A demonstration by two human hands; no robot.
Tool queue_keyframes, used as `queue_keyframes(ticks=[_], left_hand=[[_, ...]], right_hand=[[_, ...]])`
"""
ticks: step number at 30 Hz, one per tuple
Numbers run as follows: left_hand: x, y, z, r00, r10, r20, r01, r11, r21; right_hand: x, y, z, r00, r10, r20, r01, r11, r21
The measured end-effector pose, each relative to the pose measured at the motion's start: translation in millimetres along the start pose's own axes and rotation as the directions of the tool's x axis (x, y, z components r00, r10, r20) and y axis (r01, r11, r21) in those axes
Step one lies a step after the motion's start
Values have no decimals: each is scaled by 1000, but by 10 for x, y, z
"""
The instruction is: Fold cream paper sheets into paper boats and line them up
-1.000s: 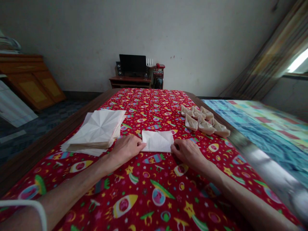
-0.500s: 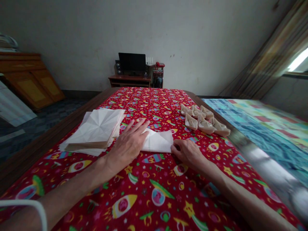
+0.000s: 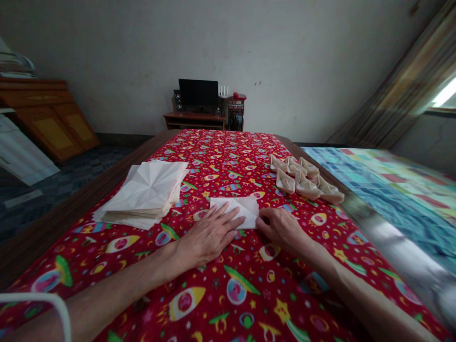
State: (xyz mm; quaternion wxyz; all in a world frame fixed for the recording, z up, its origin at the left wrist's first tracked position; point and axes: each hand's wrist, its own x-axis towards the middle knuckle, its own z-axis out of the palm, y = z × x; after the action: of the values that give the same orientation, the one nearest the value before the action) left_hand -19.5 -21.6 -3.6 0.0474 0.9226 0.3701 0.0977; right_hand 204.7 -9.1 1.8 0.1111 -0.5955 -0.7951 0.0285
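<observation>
A folded sheet of white paper (image 3: 247, 205) lies on the red patterned cloth in front of me. My left hand (image 3: 215, 233) rests flat on its left and near part, fingers stretched out and apart, covering some of the paper. At the right edge, my right hand (image 3: 278, 224) is closed, thumb and fingers pinched on the near right corner. To the left is a stack of creased white paper sheets (image 3: 149, 183), the top one marked with star-like folds. Several folded paper boats (image 3: 307, 184) stand in two rows on the right.
The red cloth (image 3: 228, 156) covers a long table with a dark wooden edge (image 3: 117, 175). A bed (image 3: 377, 190) is on the right, a wooden cabinet (image 3: 50, 121) on the left. At the far wall stands a monitor (image 3: 198, 94). A white cable (image 3: 39, 298) curves at bottom left.
My left hand has slid right and nearer, now lying over the paper's near left part. A raised flap of the paper now lies flatter. My right hand stays at the right corner.
</observation>
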Motion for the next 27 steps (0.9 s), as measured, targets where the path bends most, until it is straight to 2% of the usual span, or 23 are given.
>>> queue_keyframes(ticks=[7, 27], left_hand=[[28, -33, 22, 1000, -12, -19, 12, 999, 30], [112, -147, 53, 999, -3, -41, 5, 998, 59]], right_hand=[[3, -18, 22, 999, 20, -28, -22, 997, -77], [2, -67, 0, 997, 63, -40, -68, 988, -140]])
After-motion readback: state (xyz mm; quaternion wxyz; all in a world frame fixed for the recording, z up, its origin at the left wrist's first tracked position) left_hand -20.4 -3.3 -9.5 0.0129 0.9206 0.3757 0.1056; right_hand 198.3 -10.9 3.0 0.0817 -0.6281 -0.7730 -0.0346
